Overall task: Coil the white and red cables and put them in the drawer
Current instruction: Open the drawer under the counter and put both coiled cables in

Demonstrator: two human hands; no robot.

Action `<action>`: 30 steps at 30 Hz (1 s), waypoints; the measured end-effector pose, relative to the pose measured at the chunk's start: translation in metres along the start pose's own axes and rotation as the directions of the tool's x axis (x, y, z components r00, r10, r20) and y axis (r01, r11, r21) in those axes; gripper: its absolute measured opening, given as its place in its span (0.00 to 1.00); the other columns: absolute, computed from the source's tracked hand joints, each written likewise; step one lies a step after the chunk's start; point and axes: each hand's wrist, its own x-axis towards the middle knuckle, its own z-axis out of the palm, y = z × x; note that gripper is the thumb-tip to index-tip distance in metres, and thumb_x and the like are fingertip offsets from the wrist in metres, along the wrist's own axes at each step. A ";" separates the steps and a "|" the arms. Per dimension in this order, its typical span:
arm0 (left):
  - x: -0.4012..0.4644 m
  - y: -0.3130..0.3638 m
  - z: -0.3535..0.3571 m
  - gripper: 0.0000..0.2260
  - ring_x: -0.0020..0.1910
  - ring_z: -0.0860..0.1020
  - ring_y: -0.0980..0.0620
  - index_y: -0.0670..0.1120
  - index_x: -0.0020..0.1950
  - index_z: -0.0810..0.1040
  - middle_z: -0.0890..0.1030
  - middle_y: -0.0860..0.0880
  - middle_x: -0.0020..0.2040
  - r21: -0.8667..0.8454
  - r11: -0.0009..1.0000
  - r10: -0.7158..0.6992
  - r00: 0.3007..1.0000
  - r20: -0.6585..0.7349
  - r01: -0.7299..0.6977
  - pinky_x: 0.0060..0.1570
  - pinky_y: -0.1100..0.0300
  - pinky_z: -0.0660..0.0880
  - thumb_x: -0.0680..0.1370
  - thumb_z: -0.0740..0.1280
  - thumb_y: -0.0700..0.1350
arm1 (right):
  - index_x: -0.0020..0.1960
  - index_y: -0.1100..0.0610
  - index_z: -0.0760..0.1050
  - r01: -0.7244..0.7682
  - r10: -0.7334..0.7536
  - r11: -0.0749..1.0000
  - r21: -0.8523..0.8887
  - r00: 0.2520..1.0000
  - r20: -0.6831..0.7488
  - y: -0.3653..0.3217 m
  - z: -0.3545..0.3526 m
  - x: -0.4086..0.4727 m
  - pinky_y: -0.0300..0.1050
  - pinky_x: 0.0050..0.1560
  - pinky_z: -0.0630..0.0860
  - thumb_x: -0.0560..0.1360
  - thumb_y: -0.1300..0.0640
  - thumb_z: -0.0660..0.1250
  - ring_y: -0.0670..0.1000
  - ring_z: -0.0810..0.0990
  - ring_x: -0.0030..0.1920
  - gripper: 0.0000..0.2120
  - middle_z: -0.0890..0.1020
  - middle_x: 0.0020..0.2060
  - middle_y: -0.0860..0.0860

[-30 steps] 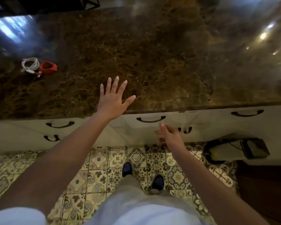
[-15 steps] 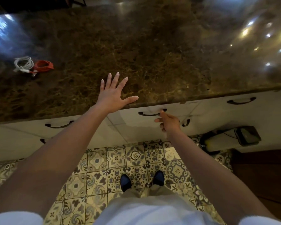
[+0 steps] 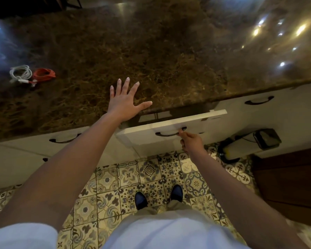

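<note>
Left hand [image 3: 124,103] flat with fingers spread on the brown marble counter [image 3: 151,56], near its front edge. Right hand [image 3: 191,141] curled on the dark handle [image 3: 169,133] of a white drawer [image 3: 171,129], partly out. At ten o'clock from the left hand, well apart: coiled white cable [image 3: 20,73] touching coiled red cable [image 3: 43,74].
</note>
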 end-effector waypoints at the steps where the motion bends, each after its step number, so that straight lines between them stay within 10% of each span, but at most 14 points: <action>1: 0.000 -0.001 0.000 0.48 0.84 0.37 0.42 0.56 0.85 0.46 0.41 0.46 0.86 0.000 1.000 0.001 1.000 0.000 -0.001 0.81 0.38 0.38 0.70 0.46 0.80 | 0.54 0.58 0.84 -0.008 0.008 1.000 0.011 1.000 0.007 0.005 -0.004 -0.006 0.40 0.28 0.62 0.83 0.47 0.67 0.45 0.65 0.27 0.15 0.71 0.28 0.47; 22: 0.003 -0.007 0.009 0.43 0.84 0.39 0.41 0.55 0.85 0.47 0.43 0.45 0.86 0.002 0.999 0.040 0.998 -0.042 -0.040 0.81 0.39 0.38 0.76 0.50 0.77 | 0.51 0.58 0.87 0.021 -0.020 0.999 -0.029 0.998 0.052 0.078 -0.057 -0.071 0.38 0.24 0.58 0.82 0.52 0.70 0.45 0.59 0.23 0.11 0.65 0.25 0.50; 30: -0.001 -0.006 0.007 0.39 0.85 0.45 0.41 0.53 0.84 0.55 0.50 0.44 0.86 -0.098 0.994 0.042 0.992 -0.120 -0.054 0.81 0.41 0.41 0.79 0.56 0.73 | 0.46 0.65 0.84 0.072 -0.019 0.915 -0.398 0.991 0.135 0.046 -0.064 -0.089 0.40 0.25 0.66 0.80 0.49 0.72 0.47 0.70 0.22 0.18 0.79 0.24 0.52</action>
